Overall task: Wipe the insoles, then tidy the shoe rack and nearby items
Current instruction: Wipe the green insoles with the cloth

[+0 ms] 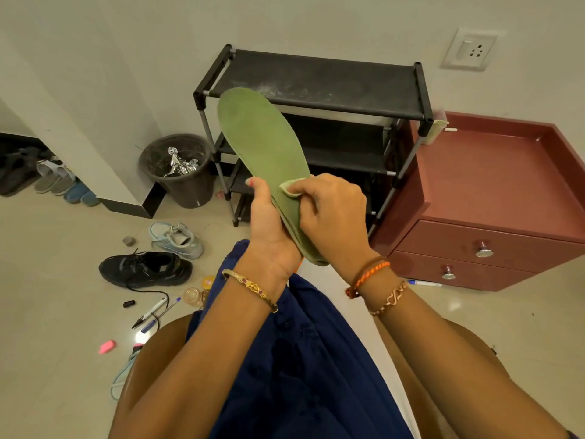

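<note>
A green insole point(259, 134) stands tilted upright in front of me, toe end up and to the left. My left hand point(269, 223) grips its heel end from the left side. My right hand point(332, 213) pinches a small pale cloth point(292, 186) and presses it against the insole's face near the middle. Behind the insole stands the black shoe rack point(319, 87), its top shelf dusty and its shelves bare as far as I can see. A black shoe point(145, 269) and a light blue shoe point(175, 239) lie on the floor at the left.
A dark bin point(180, 172) with foil scraps sits left of the rack. A maroon drawer cabinet point(487, 204) stands at its right. Pens point(155, 312), a pink eraser point(107, 346), a small cap and bottles litter the floor at the left. More footwear point(57, 182) lines the far left wall.
</note>
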